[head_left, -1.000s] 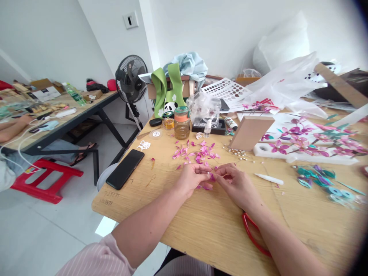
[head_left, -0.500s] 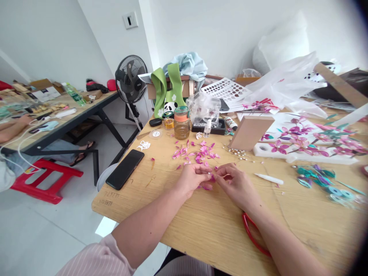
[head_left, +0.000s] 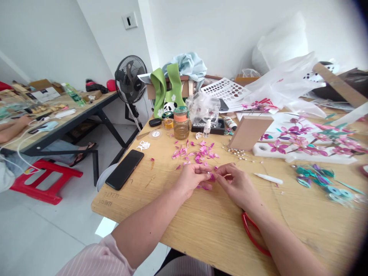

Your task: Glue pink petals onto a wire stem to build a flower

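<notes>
Close together over the table, my left hand (head_left: 193,179) and my right hand (head_left: 232,180) both have their fingers pinched on a small pink-purple petal flower (head_left: 212,177). A white bead shows at the left fingertips; the finer parts are hidden by the fingers. Loose pink petals (head_left: 201,154) lie scattered just beyond the hands. Under my right forearm sits a red-handled tool (head_left: 253,237), partly covered. A white pen-like tube (head_left: 268,178) rests to the right of my right hand.
A black phone (head_left: 125,169) lies left on the wooden table (head_left: 184,222). Behind the petals stand a jar (head_left: 181,124) and a small spray bottle (head_left: 207,128). Finished pink flowers (head_left: 301,143) sit in white foam at right. Another person's arm (head_left: 14,128) is at the far-left table.
Almost nothing differs. Both hands keep the same pinch in the same place, and the view has shifted very slightly.
</notes>
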A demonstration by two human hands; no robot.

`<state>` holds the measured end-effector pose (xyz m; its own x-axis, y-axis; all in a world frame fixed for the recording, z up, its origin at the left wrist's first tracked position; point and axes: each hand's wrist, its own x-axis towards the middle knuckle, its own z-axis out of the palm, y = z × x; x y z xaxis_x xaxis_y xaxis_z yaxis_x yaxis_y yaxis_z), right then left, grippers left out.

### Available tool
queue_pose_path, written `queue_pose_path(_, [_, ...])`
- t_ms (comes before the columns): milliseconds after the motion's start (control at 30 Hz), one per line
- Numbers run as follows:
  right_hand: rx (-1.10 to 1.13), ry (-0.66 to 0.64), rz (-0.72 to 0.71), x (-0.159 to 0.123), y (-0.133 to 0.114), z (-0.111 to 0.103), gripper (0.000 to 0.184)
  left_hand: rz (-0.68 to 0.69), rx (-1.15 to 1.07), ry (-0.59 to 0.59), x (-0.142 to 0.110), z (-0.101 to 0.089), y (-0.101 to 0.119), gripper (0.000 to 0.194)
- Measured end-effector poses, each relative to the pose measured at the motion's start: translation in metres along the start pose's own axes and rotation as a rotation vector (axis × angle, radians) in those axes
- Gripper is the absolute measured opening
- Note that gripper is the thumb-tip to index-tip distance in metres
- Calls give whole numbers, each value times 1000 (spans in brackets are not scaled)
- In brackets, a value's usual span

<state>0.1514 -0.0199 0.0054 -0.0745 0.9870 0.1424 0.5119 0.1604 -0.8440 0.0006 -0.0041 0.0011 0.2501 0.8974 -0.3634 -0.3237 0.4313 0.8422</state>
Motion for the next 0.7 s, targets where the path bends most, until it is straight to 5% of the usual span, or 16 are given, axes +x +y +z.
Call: queue_pose_path(700, [42, -111, 118, 1, -7, -6, 36, -4, 70, 8, 0, 0, 0, 15])
